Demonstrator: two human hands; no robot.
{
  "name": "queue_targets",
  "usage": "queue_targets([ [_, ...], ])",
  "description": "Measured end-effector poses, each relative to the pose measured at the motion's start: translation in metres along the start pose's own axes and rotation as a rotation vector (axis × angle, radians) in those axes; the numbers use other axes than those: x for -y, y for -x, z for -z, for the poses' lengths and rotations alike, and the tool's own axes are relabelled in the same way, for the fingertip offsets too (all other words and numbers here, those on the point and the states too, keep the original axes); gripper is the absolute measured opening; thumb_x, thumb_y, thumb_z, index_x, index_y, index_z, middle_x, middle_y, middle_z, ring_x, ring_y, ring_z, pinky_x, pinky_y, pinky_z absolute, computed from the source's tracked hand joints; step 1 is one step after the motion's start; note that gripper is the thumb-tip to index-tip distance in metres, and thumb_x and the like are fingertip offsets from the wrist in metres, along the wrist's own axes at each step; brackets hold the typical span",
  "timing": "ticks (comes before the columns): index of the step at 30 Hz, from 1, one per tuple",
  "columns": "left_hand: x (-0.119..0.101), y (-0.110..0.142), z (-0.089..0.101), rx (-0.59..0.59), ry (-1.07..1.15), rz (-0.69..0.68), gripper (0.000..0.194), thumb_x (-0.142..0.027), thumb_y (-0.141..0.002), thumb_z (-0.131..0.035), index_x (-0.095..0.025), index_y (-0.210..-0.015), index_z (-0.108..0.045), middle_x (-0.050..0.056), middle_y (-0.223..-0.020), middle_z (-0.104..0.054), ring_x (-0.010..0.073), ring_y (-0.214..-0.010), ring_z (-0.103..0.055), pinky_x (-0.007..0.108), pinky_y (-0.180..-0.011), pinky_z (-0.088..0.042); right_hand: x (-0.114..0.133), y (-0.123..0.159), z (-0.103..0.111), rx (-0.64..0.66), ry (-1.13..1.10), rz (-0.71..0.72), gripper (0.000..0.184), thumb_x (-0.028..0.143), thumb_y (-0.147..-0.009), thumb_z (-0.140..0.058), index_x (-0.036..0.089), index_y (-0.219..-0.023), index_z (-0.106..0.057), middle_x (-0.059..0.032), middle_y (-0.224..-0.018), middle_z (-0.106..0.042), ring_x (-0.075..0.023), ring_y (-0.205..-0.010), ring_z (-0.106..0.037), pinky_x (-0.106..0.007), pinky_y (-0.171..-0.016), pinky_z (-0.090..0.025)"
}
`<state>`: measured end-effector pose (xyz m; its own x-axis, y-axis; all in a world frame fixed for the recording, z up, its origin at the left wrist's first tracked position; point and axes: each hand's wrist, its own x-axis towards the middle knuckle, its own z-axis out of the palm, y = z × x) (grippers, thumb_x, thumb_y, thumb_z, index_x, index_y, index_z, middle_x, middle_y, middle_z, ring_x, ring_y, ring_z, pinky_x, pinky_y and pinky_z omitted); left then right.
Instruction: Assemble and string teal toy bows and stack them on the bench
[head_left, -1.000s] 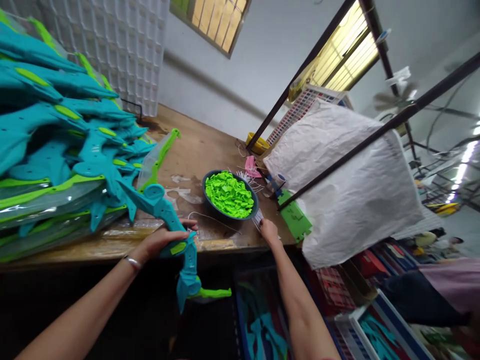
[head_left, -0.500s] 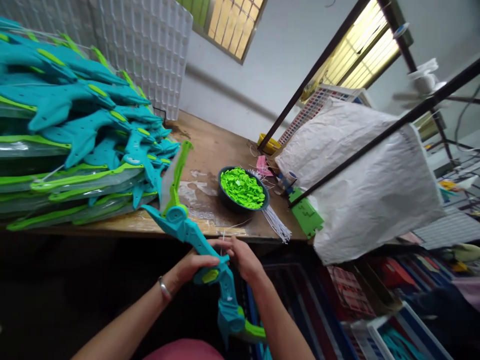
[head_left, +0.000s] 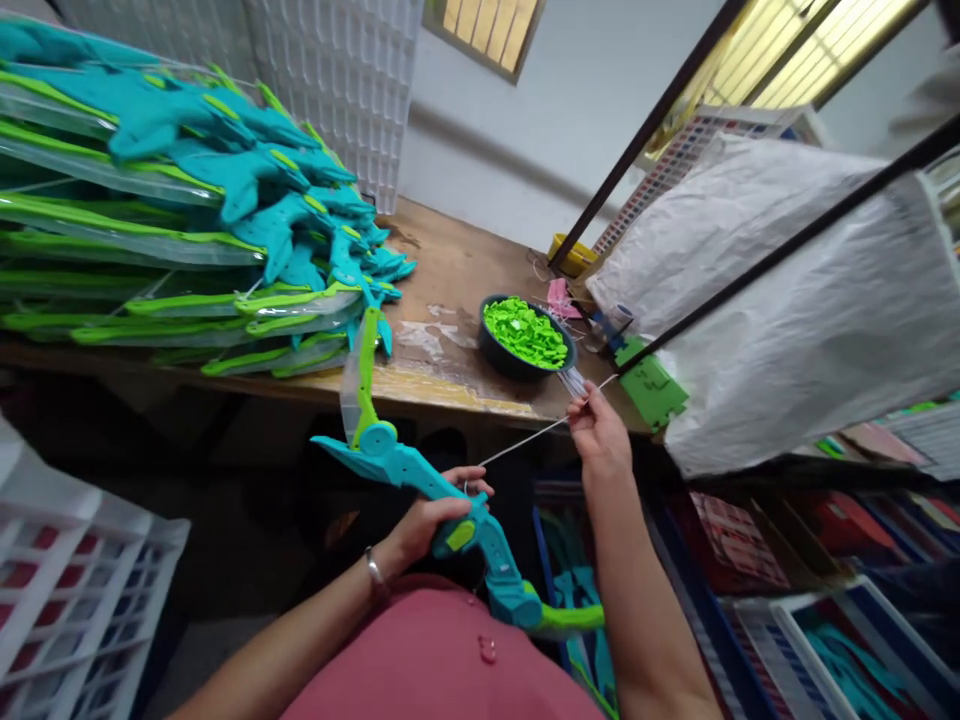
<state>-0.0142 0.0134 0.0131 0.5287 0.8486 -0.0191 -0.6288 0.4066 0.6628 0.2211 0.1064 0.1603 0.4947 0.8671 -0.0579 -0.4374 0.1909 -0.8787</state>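
The right hand (head_left: 602, 437) pinches a white cord (head_left: 525, 441), up and right of the slanting teal toy bow (head_left: 424, 475) the left hand (head_left: 421, 525) grips.

Free lane over bare tabletop (head_left: 459, 252) between teal-and-green stack (head_left: 247, 180) and dark bowl (head_left: 501, 355), but white string (head_left: 525, 442) spans straight from left hand (head_left: 433, 518) to right hand (head_left: 601, 438), with green block (head_left: 651, 388) and dark pole (head_left: 720, 300) obstructing just beyond the latter.
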Motion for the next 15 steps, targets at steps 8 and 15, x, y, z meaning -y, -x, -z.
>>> queue_targets([
  [8,-0.008,0.022,0.013,-0.226,-0.138,-0.016,0.04,-0.032,-0.072,-0.079,-0.017,-0.109,-0.077,0.014,-0.12,-0.073,0.0311,-0.106,-0.069,0.038,-0.088,-0.057,0.046,0.019,0.011,-0.066,0.041,0.138,0.012,0.004,-0.083,-0.069,0.016,-0.085,-0.069,0.0076,-0.063,-0.053,-0.004,-0.049,-0.046,-0.012,-0.039,-0.031],
  [15,-0.015,0.034,0.034,-0.467,-0.171,-0.106,0.019,-0.03,-0.065,-0.085,-0.018,-0.078,-0.078,0.009,-0.122,-0.071,0.0312,-0.109,-0.069,0.04,-0.093,-0.058,0.129,0.076,0.09,-0.326,0.846,1.167,0.011,0.012,-0.081,-0.076,0.018,-0.088,-0.082,-0.0016,-0.075,-0.067,-0.0129,-0.07,-0.061,-0.03,-0.071,-0.047],
])
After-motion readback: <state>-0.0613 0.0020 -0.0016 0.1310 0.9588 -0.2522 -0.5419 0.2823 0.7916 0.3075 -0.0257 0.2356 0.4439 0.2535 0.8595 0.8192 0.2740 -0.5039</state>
